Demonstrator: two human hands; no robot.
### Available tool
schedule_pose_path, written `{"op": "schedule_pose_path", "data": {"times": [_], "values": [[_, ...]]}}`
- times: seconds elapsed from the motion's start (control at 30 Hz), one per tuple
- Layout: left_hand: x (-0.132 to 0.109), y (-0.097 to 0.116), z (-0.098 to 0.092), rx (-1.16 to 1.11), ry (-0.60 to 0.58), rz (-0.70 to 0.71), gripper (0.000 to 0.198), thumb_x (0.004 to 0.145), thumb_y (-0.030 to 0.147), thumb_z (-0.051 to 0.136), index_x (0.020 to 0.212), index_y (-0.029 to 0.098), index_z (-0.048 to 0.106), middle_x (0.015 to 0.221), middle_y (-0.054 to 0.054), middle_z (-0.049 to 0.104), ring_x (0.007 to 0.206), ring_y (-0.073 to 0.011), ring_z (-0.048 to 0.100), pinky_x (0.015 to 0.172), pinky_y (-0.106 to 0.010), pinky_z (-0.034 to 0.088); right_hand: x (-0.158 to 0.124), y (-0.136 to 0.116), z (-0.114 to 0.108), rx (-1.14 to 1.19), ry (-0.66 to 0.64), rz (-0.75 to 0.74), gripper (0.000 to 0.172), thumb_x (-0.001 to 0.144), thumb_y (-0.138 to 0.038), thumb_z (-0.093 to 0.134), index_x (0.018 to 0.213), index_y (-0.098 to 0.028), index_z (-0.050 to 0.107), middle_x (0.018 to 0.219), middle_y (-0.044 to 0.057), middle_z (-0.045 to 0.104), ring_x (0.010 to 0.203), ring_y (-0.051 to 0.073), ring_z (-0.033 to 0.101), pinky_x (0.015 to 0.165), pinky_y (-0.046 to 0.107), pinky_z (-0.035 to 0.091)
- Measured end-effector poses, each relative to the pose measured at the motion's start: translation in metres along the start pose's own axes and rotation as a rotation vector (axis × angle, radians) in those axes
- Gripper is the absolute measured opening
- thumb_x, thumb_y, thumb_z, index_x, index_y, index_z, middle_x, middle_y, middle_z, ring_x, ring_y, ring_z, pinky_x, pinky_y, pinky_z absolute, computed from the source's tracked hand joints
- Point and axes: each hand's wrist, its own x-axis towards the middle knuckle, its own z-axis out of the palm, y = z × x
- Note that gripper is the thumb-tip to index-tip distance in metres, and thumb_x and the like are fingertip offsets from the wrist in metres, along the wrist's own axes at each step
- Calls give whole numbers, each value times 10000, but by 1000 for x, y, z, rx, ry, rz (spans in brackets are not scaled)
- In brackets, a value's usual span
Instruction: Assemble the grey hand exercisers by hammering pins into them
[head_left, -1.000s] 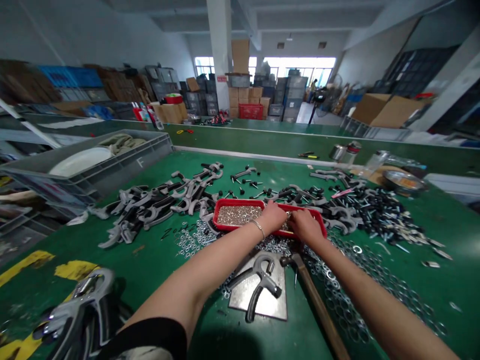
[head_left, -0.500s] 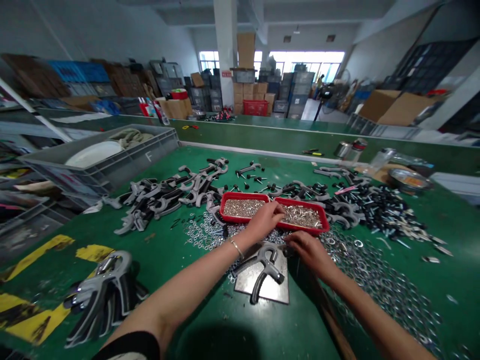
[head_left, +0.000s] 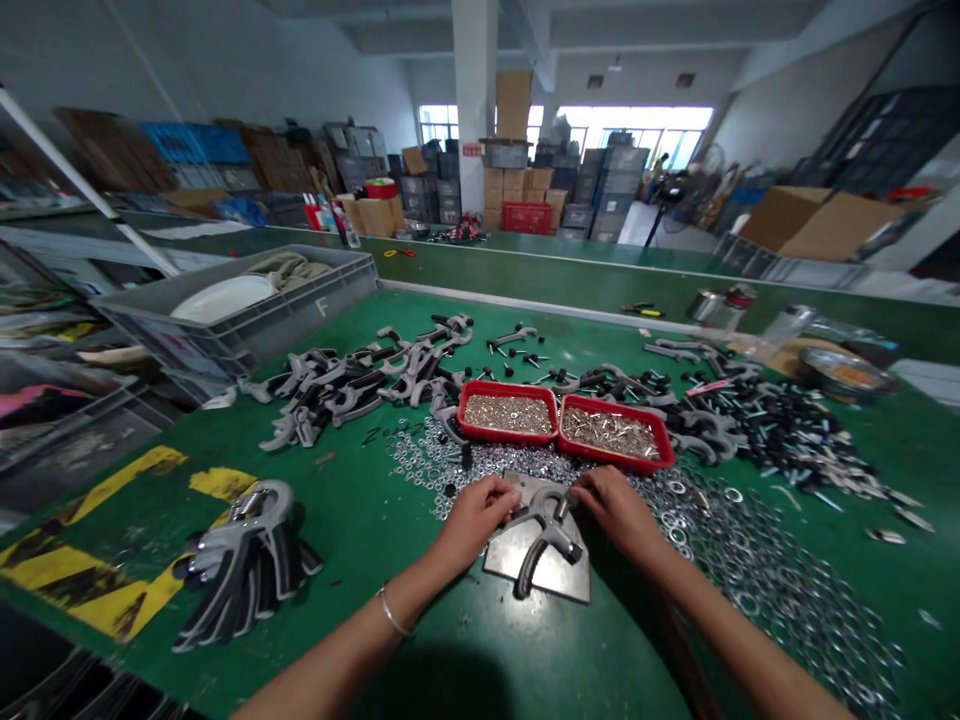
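Hand grip (head_left: pixel 551 528) lies on the steel plate (head_left: pixel 571 582), between both sets of fingertips. I see the left hand (head_left: pixel 474 518) with thumb and forefinger drawn close beside one handle, the right hand (head_left: pixel 619 510) bunched at the spring (head_left: pixel 561 509); whether either pinches anything, I cannot tell. Beyond sit red trays (head_left: pixel 510 436).

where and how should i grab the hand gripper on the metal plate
Probably by the near handle of the hand gripper, coming from the person's side: it curves toward the person, clear of the left hand by the other handle and the right hand by the spring.
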Motion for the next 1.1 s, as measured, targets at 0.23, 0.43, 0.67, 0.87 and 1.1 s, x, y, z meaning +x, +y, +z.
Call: {"op": "schedule_pose_path", "data": {"times": [0.23,0.43,0.67,0.87,1.1], "values": [[6,-3,27,431,22,263,131,891,241,575,774,187,595,867,-26,610,874,-194,569,809,-312,431,3,-17,5,-213,-23,-129,200,967,-228,481,831,-193,624,838,98,644,878,277,545,789,394,457],[13,-6,38,679,9,303,120,902,206,550,793,192,600,893,-48,612,899,-227,562,833,-349,431,-30,-13,-21,-370,33,5,278,947,-383,518,1060,-143,602,1035,183,636,974,330,566,825,443,473],[26,1,38,878,-141,455,133,908,164,536,832,162,644,879,-93,633,897,-269,584,860,-398,425,-86,10,-23,-174,-230,401,164,885,-353,499,809,-212,536,860,131,660,794,284,639,671,368,467],[13,10,38,918,-294,613,214,962,224,472,908,165,671,963,-113,654,955,-270,575,915,-420,413,-77,-10,-37,294,-75,372,246,946,-474,343,888,-255,439,748,30,618,665,216,614,627,311,459],[-26,-4,43,894,-35,397,428,825,299,676,1233,218,574,1259,-122,536,1155,-323,486,998,-484,405,-64,-33,-44,207,-248,344,276,978,-437,342,908,-240,522,824,89,701,739,257,670,662,326,433]]}}
